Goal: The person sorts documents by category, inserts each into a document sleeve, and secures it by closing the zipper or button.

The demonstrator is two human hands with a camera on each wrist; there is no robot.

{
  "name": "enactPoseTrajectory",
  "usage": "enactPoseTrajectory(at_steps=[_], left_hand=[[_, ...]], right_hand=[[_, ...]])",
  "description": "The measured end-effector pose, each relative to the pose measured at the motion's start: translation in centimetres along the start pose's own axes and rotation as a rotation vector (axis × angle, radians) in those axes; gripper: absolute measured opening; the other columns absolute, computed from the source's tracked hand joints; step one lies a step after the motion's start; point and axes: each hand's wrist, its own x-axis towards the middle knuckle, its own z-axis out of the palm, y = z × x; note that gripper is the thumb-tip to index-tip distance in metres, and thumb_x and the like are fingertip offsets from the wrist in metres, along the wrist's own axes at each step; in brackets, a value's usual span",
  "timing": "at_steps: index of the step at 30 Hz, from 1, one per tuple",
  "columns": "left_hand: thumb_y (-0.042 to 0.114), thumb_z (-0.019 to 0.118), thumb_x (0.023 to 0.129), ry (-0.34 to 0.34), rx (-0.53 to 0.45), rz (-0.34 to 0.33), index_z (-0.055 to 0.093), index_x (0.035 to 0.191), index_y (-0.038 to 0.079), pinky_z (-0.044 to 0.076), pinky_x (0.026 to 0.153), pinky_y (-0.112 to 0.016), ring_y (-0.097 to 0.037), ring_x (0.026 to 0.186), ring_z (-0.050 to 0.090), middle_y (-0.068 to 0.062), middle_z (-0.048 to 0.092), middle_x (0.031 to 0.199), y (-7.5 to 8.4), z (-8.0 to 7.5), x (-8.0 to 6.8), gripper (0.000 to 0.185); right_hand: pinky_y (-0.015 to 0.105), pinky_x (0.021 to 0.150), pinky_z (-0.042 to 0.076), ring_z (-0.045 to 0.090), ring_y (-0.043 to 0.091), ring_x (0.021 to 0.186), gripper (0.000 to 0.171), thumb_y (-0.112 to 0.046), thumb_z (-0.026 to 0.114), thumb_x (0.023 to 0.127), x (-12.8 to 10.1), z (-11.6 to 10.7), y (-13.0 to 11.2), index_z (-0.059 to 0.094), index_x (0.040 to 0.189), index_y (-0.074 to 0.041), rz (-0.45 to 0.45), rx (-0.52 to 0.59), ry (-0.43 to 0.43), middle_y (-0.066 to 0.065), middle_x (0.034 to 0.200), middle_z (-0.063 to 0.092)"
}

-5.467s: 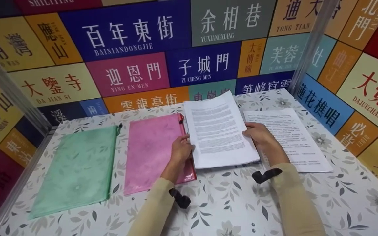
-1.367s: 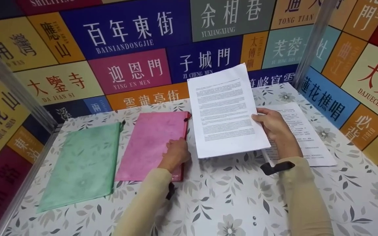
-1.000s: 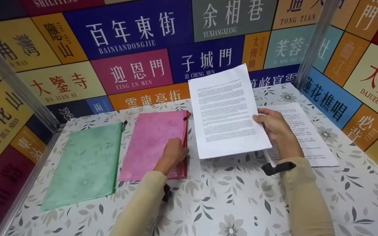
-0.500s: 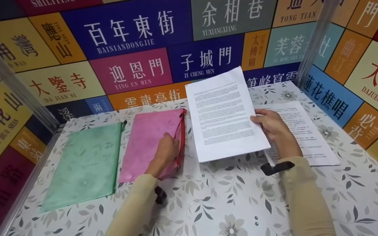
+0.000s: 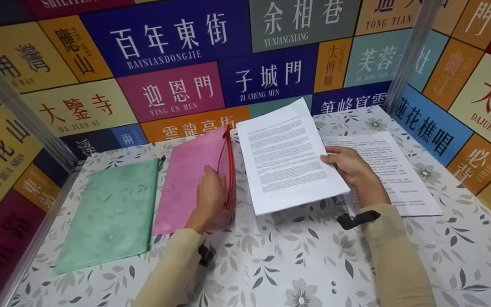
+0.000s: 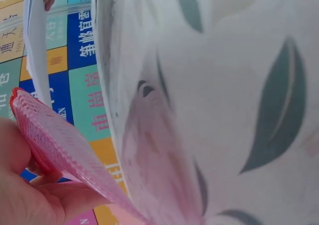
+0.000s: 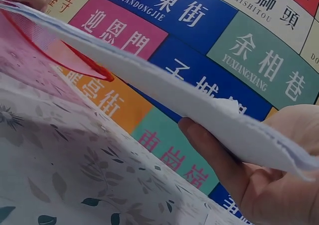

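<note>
The left hand [image 5: 209, 194] grips the pink zip folder [image 5: 183, 175] near its red zip edge, which it holds raised off the table. In the left wrist view, the thumb and fingers [image 6: 30, 190] close on the folder's mesh side, and its edge stands well above the tabletop. The right hand [image 5: 352, 168] holds a stack of printed paper [image 5: 286, 162] by its right edge, tilted up beside the folder's zip side. Seen from the right wrist, the stack [image 7: 164, 95] lies between thumb and fingers, its far end close to the folder's red opening [image 7: 94, 70].
A green zip folder [image 5: 109, 213] lies flat at the left. More printed sheets [image 5: 388, 183] rest on the table at the right, partly behind the right hand. The floral tabletop [image 5: 271, 264] backs onto a wall of coloured signs [image 5: 164, 38].
The left hand has gone from the paper stack to the pink folder and lifted its zip edge up and leftward. The stack, raised earlier, has lowered and shifted left toward the folder.
</note>
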Motion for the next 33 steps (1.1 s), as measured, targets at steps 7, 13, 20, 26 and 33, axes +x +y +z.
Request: enactPoseTrajectory(at_steps=[7,13,20,26,33], left_hand=[[0.015,0.04,0.101,-0.055,-0.11,-0.077,0.047,0.11,0.007,0.051,0.071,-0.035,-0.025,0.087,0.057,-0.012,0.053,0.09,-0.2,-0.6,0.4,0.014],[0.015,0.04,0.102,-0.06,-0.054,-0.075,0.049,0.113,0.003,0.052,0.07,-0.034,-0.024,0.088,0.059,-0.014,0.057,0.094,-0.8,-0.6,0.7,0.018],[0.016,0.041,0.102,0.006,-0.01,-0.04,0.05,0.109,0.005,0.052,0.066,-0.033,-0.024,0.08,0.059,-0.012,0.057,0.086,-0.5,-0.7,0.5,0.017],[0.018,0.044,0.102,0.04,0.065,-0.004,0.051,0.105,0.006,0.053,0.068,-0.036,-0.024,0.078,0.061,-0.012,0.059,0.082,-0.3,-1.1,0.0,0.014],[0.018,0.047,0.101,0.042,0.105,0.022,0.055,0.101,0.005,0.056,0.075,-0.044,-0.029,0.082,0.067,-0.015,0.067,0.086,-0.1,-0.7,-0.4,0.015]], right_hand=[[0.029,0.074,0.058,0.071,0.012,0.086,0.059,-0.005,0.057,0.099,0.1,0.7,0.2,0.032,0.152,0.004,0.0,0.0,-0.014,-0.005,0.092,0.073],[0.028,0.072,0.059,0.073,0.012,0.083,0.056,-0.004,0.054,0.1,0.3,1.1,0.6,0.033,0.151,0.007,-0.003,-0.018,-0.062,-0.004,0.092,0.074],[0.027,0.069,0.059,0.073,0.012,0.08,0.054,-0.004,0.054,0.1,0.3,1.3,0.5,0.036,0.15,0.007,0.014,-0.04,-0.076,-0.004,0.09,0.074],[0.027,0.067,0.059,0.073,0.012,0.077,0.053,-0.005,0.055,0.1,0.3,1.8,0.4,0.038,0.15,0.005,0.018,-0.052,-0.065,-0.006,0.088,0.075],[0.026,0.066,0.058,0.072,0.01,0.076,0.055,-0.004,0.055,0.099,0.7,2.7,1.0,0.036,0.149,0.008,0.0,-0.045,-0.059,-0.006,0.086,0.073]])
